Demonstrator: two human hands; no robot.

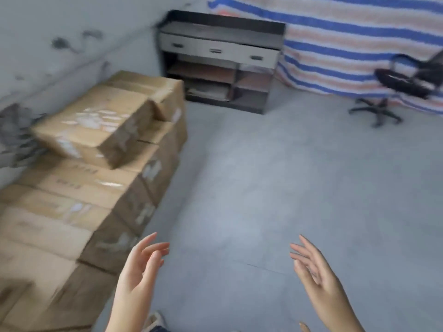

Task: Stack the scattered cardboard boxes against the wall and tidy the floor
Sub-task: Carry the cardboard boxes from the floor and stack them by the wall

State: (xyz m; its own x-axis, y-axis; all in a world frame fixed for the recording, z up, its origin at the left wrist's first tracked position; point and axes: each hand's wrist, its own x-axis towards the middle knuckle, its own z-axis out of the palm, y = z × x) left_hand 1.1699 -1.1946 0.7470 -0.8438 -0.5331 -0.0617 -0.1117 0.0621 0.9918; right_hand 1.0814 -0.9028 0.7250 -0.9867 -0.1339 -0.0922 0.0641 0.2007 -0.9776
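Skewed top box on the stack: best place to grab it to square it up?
Take the top box with both hands, by its two short ends, coming from the open floor side. It lies flat but turned askew, its near corner overhanging the stack. Left hand and right hand are both empty.

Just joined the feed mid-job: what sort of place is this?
Probably a storeroom or disused office: cardboard boxes stacked along a stained bare wall, a striped tarp hung behind an office chair, and an old shelf unit.

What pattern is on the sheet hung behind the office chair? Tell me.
Blue, white and pale orange stripes on the sheet, clearest in the head view.
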